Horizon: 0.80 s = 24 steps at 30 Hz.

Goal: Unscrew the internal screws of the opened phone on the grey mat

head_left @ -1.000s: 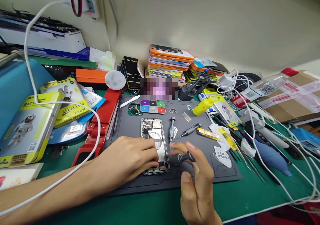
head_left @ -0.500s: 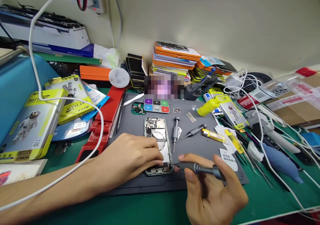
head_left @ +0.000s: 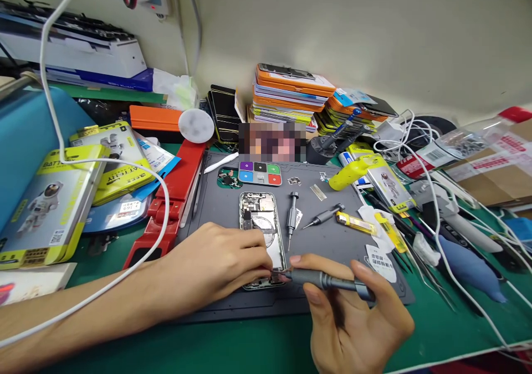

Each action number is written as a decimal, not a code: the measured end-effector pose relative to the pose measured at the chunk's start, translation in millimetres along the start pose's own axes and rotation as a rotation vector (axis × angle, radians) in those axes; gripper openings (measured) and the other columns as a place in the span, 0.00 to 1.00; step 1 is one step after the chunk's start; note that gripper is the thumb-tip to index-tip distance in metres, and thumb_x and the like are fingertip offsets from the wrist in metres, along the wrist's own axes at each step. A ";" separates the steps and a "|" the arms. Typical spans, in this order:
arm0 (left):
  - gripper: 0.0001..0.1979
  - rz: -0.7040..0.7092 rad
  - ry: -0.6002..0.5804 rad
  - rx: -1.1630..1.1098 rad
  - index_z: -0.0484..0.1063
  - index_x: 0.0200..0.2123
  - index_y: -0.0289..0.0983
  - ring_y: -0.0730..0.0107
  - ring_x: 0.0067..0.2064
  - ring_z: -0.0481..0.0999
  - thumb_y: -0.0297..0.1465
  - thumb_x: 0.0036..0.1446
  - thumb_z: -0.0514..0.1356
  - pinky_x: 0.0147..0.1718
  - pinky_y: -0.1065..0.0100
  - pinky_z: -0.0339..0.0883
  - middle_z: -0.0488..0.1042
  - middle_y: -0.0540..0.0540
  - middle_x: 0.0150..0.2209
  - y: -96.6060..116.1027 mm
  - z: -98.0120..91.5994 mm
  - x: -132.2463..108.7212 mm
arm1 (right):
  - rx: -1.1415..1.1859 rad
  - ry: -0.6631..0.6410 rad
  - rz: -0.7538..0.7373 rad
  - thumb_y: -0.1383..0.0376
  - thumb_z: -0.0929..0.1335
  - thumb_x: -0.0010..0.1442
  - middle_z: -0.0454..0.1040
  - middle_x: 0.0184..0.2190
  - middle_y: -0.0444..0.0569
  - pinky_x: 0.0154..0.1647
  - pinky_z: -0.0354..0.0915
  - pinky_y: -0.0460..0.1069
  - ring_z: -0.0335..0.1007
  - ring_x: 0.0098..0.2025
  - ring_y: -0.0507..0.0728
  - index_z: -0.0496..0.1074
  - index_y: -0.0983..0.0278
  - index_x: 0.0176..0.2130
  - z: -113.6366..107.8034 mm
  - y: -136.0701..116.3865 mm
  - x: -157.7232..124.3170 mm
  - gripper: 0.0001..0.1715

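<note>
An opened phone (head_left: 272, 246) with bare internals lies flat on the grey work mat (head_left: 224, 213). My left hand (head_left: 233, 257) reaches over its left edge, fingers bent and pressed together above the lower half; whatever is at the fingertips is hidden. In my right hand (head_left: 353, 313) is a grey screwdriver (head_left: 316, 278), gripped between thumb and fingers and held nearly level. Its tip points left at the lower end of the phone, close to my left fingertips. Two more screwdrivers, one upright in line (head_left: 292, 216) and one slanted (head_left: 326, 215), lie right of the phone.
Behind the phone sits a colored tray (head_left: 260, 178). Yellow battery boxes (head_left: 54, 202) and a red stand (head_left: 174, 196) are on the left. A yellow bottle (head_left: 347, 175), tweezers (head_left: 432, 280) and a blue air blower (head_left: 469, 269) lie right. A white cable (head_left: 167, 219) crosses my left forearm.
The screwdriver in my right hand has moved slightly left, its tip now further over the phone's lower end. My left hand stays almost in place. The whole view has shifted a little.
</note>
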<state>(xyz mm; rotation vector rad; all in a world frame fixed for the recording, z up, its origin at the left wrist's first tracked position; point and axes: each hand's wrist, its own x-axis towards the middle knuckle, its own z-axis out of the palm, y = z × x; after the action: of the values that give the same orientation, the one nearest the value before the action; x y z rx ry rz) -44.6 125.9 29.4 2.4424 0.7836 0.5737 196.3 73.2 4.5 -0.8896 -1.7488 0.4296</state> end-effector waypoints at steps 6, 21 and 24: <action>0.10 -0.065 -0.035 -0.041 0.76 0.52 0.44 0.70 0.42 0.83 0.33 0.80 0.55 0.34 0.69 0.65 0.80 0.51 0.49 1.6 0.2 1.3 | -0.047 0.051 0.040 0.83 0.68 0.66 0.82 0.47 0.50 0.45 0.84 0.49 0.85 0.44 0.54 0.57 0.60 0.67 0.0 -3.7 3.2 0.38; 0.08 -0.447 -0.003 -0.827 0.79 0.38 0.39 0.74 0.32 0.75 0.35 0.71 0.65 0.31 0.75 0.67 0.79 0.55 0.30 0.6 -7.3 9.9 | 0.413 0.231 0.527 0.65 0.66 0.78 0.84 0.43 0.50 0.34 0.86 0.53 0.86 0.33 0.58 0.63 0.54 0.67 -0.8 -14.0 20.0 0.22; 0.05 -0.523 -0.004 -0.973 0.80 0.37 0.38 0.76 0.29 0.74 0.32 0.65 0.69 0.25 0.76 0.67 0.79 0.54 0.31 0.5 -8.9 11.0 | 0.487 0.253 0.553 0.65 0.66 0.77 0.83 0.43 0.50 0.34 0.86 0.53 0.86 0.34 0.58 0.64 0.54 0.65 4.5 -12.4 26.3 0.21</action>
<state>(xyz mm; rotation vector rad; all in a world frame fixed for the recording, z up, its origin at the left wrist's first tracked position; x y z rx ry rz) -40.9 135.4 39.2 1.2919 0.8310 0.5566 183.9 85.2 28.3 -1.0056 -1.0777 1.0083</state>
